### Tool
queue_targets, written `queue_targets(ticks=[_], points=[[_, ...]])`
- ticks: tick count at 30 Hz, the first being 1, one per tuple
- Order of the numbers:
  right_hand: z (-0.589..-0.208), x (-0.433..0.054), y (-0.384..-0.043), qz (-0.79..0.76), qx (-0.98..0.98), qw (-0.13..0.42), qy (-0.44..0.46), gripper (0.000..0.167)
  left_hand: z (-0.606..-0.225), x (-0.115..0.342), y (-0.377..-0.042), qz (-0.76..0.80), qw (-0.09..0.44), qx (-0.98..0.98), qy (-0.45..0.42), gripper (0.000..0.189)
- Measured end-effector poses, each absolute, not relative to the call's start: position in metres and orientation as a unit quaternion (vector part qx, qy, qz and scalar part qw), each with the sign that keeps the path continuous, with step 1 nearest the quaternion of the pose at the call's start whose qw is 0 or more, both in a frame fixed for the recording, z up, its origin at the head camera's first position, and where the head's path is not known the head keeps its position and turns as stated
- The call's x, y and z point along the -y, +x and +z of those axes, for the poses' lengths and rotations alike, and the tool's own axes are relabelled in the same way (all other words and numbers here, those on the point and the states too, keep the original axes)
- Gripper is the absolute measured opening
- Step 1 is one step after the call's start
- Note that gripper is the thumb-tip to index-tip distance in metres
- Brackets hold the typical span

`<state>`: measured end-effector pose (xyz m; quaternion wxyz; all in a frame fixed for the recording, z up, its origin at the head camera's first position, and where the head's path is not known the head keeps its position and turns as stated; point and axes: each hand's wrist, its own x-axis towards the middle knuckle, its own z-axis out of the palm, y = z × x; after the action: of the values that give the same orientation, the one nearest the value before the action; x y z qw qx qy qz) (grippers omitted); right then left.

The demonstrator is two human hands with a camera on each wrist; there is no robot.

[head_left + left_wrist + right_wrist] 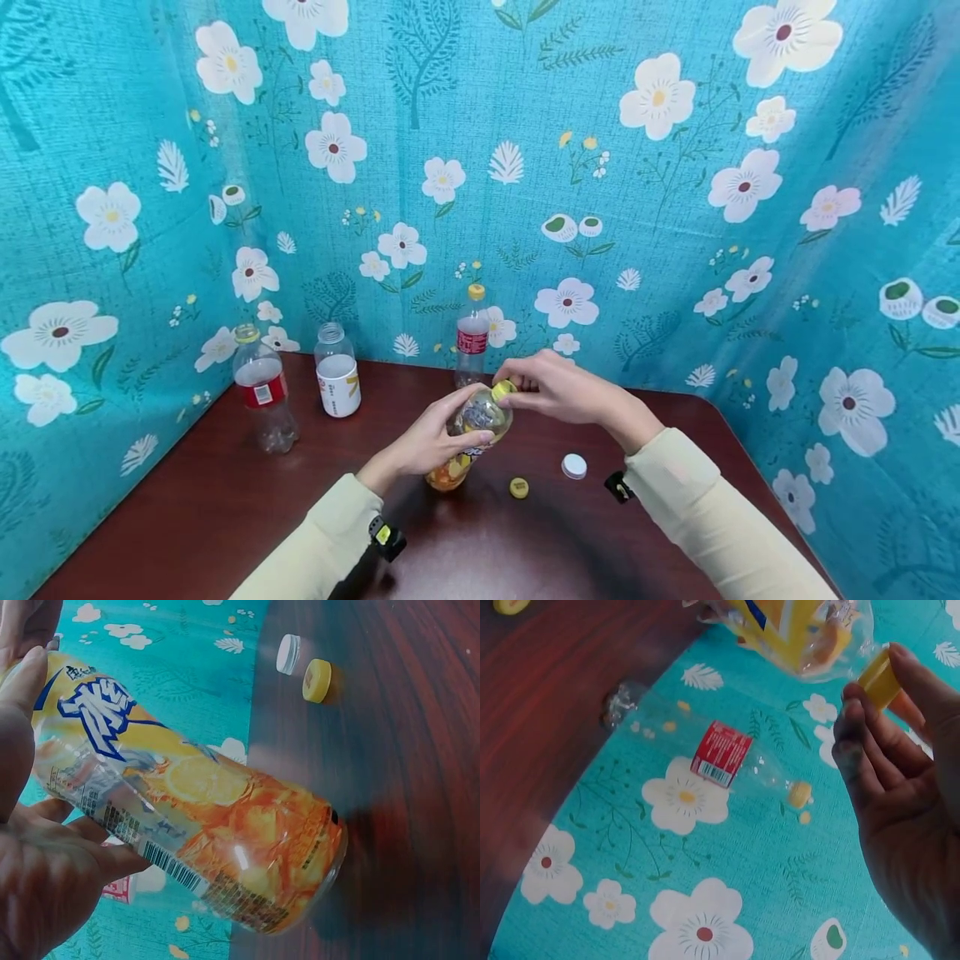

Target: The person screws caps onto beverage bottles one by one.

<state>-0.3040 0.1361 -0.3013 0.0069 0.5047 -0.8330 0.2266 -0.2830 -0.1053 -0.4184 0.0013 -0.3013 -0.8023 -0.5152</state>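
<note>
A clear plastic drink bottle [448, 475] with a yellow and orange label leans to the right over the table in the head view. My left hand [427, 437] grips it around its upper part, thumb on the near side. In the left wrist view the label's lemon and ice picture [225, 802] faces the camera, and the bottle's base hangs close over the table. Between thumb and fingers, my right hand [558, 390] pinches a yellow bottle cap [502, 389] at the bottle's mouth. The right wrist view shows this cap [879, 679] lined up with the neck.
Capless at the left stand a red-labelled bottle [264, 400] and a white-labelled bottle [340, 387]. Behind my hands is a red-labelled bottle [472, 340] with a yellow cap. A loose yellow cap [519, 487] and a white cap [574, 466] lie on the table. A flowered curtain [480, 217] surrounds it.
</note>
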Motion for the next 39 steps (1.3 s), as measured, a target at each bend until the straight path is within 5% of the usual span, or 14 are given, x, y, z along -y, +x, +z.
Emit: queue_targets(ticks=[11,16,24,39], points=[[-0.313,-0.121,-0.294,0.219,0.877,0.119,0.41,0.025,-0.42,0.104,-0.281,-0.522,0.043,0.806,-0.275,0.066],[-0.312,-0.13,-0.302,0.234,0.854,0.07,0.46,0.019,-0.421,0.108,-0.282,-0.527,0.02,0.802,-0.282,0.067],[-0.303,-0.137,-0.306,0.23,0.834,-0.009,0.501,0.032,-0.421,0.114,-0.285,-0.547,-0.012,0.782,-0.299,0.064],[-0.317,-0.122,-0.299,0.218,0.845,0.12,0.473,0.012,-0.423,0.108,-0.283,-0.554,0.03,0.781,-0.285,0.062]])
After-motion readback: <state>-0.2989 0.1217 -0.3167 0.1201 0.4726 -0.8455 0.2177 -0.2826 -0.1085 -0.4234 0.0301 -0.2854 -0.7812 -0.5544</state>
